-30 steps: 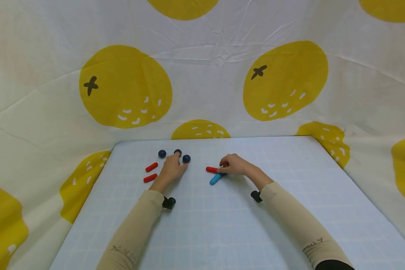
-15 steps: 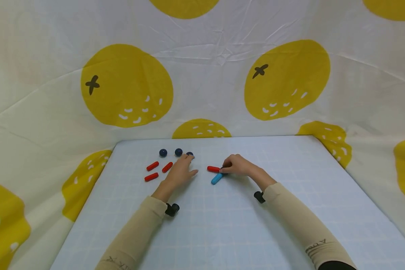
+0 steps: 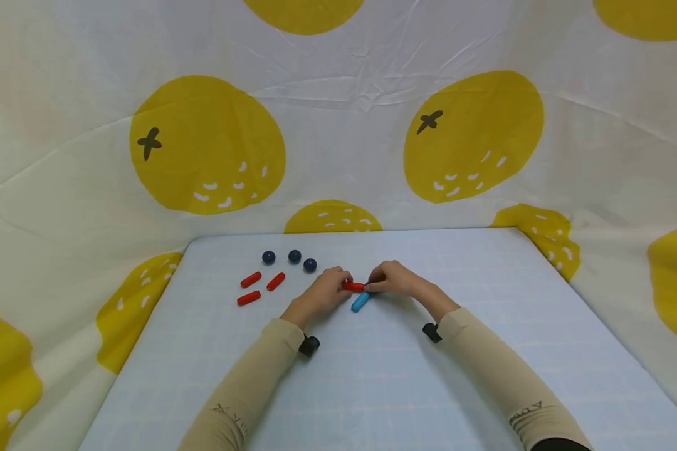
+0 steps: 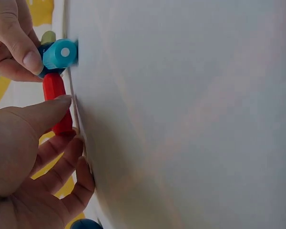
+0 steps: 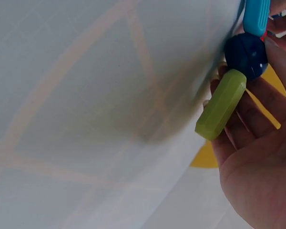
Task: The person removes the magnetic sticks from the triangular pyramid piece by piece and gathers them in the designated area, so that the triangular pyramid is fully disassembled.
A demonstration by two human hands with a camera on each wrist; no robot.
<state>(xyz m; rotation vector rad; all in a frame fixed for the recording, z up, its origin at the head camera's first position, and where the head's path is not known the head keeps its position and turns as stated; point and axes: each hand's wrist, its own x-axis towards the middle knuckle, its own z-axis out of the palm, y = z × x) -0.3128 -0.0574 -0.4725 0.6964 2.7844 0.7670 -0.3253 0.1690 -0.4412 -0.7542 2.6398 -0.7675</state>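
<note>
My right hand [image 3: 397, 279] grips a dark blue ball [image 5: 245, 56] low over the table. A light blue rod [image 3: 360, 302], a yellow-green rod [image 5: 221, 105] and a red rod [image 3: 353, 286] stick out from that ball. In the right wrist view the green rod lies in front of the right hand's fingers. My left hand [image 3: 324, 290] pinches the red rod between thumb and fingers, near the end away from the ball, as the left wrist view shows. From the head camera, fingers mostly hide the ball and the green rod.
Toward the table's back left lie three dark blue balls, the closest ball [image 3: 310, 265] just beyond my left hand. Three loose red rods lie nearer, one red rod [image 3: 276, 282] beside the left wrist. A white cloth with yellow fruit prints [image 3: 209, 144] hangs behind the table [image 3: 372, 388].
My left hand has moved right, from among the dark balls to the red rod, and now pinches it. The right hand stays nearly still around the ball.
</note>
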